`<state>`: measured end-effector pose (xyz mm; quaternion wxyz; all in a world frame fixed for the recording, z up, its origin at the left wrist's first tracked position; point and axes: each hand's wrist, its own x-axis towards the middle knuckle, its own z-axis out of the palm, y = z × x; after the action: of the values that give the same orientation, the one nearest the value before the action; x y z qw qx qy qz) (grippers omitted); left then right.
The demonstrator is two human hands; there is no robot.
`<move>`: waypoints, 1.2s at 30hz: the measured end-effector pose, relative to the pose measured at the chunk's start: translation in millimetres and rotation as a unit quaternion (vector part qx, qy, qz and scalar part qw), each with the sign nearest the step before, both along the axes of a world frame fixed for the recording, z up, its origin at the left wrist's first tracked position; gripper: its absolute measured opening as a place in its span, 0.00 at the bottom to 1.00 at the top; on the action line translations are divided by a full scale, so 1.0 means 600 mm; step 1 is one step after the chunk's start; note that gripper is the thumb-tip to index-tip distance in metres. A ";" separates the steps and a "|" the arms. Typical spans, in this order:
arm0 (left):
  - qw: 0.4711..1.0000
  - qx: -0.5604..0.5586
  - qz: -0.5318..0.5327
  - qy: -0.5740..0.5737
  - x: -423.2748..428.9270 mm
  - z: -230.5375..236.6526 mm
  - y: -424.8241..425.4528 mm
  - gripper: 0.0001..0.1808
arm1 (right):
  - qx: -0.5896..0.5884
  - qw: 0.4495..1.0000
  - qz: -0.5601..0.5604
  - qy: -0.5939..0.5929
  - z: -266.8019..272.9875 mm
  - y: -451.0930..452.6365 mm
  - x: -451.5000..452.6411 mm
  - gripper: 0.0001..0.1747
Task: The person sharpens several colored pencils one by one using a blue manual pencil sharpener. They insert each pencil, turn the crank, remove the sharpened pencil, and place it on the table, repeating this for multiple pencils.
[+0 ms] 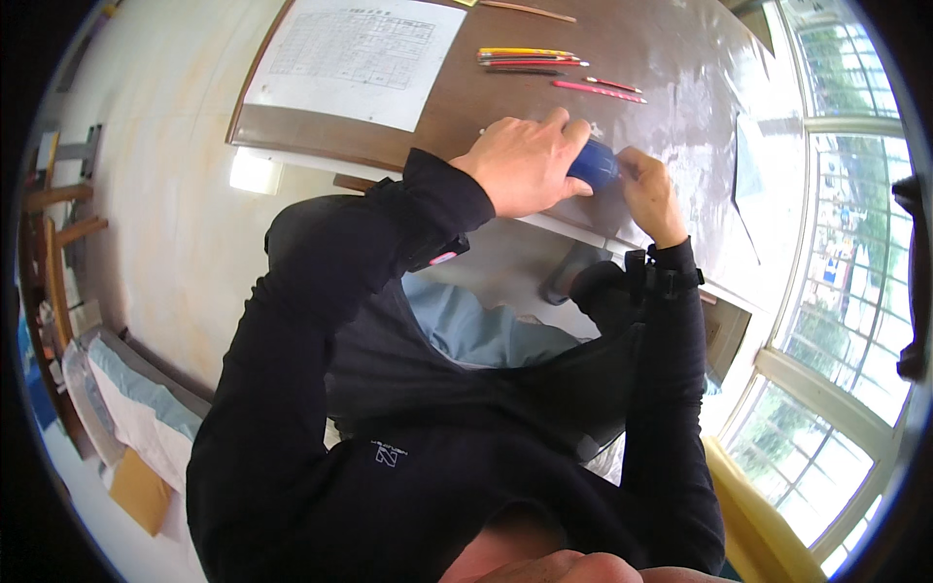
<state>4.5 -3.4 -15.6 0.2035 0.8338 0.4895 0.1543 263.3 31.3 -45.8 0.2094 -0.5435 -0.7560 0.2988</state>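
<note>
My left hand (526, 165) wraps around a blue cylindrical object (595, 165), possibly a pencil sharpener, and holds it over the near side of a brown desk (678, 95). At the object's right end, the thumb and fingers of my right hand (647, 191) are pinched together against it. Any small part between those fingertips is hidden. Beyond my hands lie a pink spotted pencil (599, 92) and a short red pencil (612, 84). A bundle with a yellow pencil (525, 52) and several red and dark ones rests farther back.
A paper sheet with a printed table (357, 55) covers the desk's left part. A light brown pencil (528, 10) lies at the far edge. To the right is a barred window (838, 240), with a yellow curtain (751, 510) below. A wooden chair (58, 270) stands far left.
</note>
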 end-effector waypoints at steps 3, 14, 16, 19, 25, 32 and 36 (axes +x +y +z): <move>1.000 0.001 0.003 0.010 0.001 -0.001 0.001 0.34 | -0.128 0.988 0.051 -0.066 0.021 -0.015 0.024 0.12; 0.997 -0.042 -0.003 -0.064 -0.065 0.013 0.009 0.30 | 0.015 0.987 0.103 0.121 0.040 -0.041 -0.036 0.46; 0.995 -0.070 -0.024 -0.066 -0.079 0.013 0.018 0.24 | 0.030 0.991 0.091 0.098 0.038 -0.046 -0.049 0.46; 0.995 -0.073 -0.032 -0.059 -0.075 0.010 0.019 0.15 | 0.047 0.992 0.075 0.090 0.037 -0.049 -0.058 0.42; 0.993 -0.084 -0.016 -0.078 -0.086 0.021 0.033 0.14 | 0.055 0.994 0.053 0.082 0.041 -0.040 -0.025 0.39; 0.978 -0.132 0.044 -0.156 -0.131 0.031 0.042 0.15 | 0.064 0.991 -0.013 0.114 0.038 -0.018 0.042 0.39; 0.976 -0.122 0.034 -0.178 -0.125 0.029 0.045 0.13 | 0.052 0.990 -0.013 0.127 0.033 -0.021 0.038 0.39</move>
<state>-70.8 23.4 1.6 0.3823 0.7447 0.4884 0.2464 286.2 18.9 -25.7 0.3357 -0.4996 -0.7306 0.3225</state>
